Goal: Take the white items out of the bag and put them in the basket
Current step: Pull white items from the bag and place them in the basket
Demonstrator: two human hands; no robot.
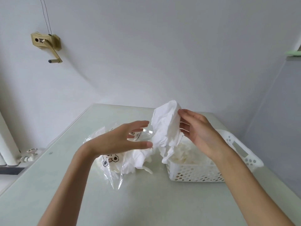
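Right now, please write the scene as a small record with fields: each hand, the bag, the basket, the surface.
left hand: left hand open, fingers spread, above the clear bag, holding nothing
right hand: right hand pinches a crumpled white item, raised between bag and basket
bag: clear bag with cartoon print lies on the table, white items still inside and at its mouth
basket: white perforated basket, right of the bag, already holds white items
surface: pale green table
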